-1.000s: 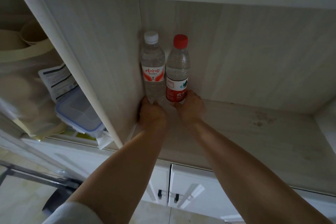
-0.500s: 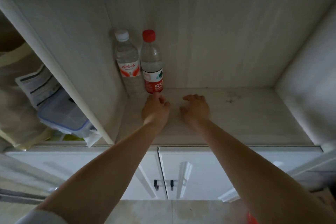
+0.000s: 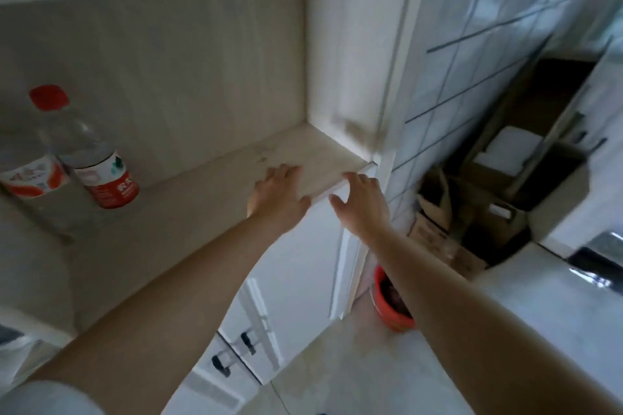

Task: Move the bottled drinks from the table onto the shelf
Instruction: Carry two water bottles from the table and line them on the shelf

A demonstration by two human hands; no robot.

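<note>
Two clear water bottles stand upright side by side at the far left of the pale wooden shelf. The red-capped bottle has a red and white label. The second bottle, to its left, is cut off by the frame edge. My left hand hovers over the shelf's front part, fingers relaxed, holding nothing. My right hand is at the shelf's front right corner, fingers spread, also holding nothing. Both hands are well to the right of the bottles.
White cabinet doors with dark handles sit below the shelf. A red bucket stands on the floor by the tiled wall. Cardboard boxes fill the right corner. A white counter is at the lower right.
Both hands let go of the bottles and drew back from them. The view swung right, so the bottles now sit at the left edge.
</note>
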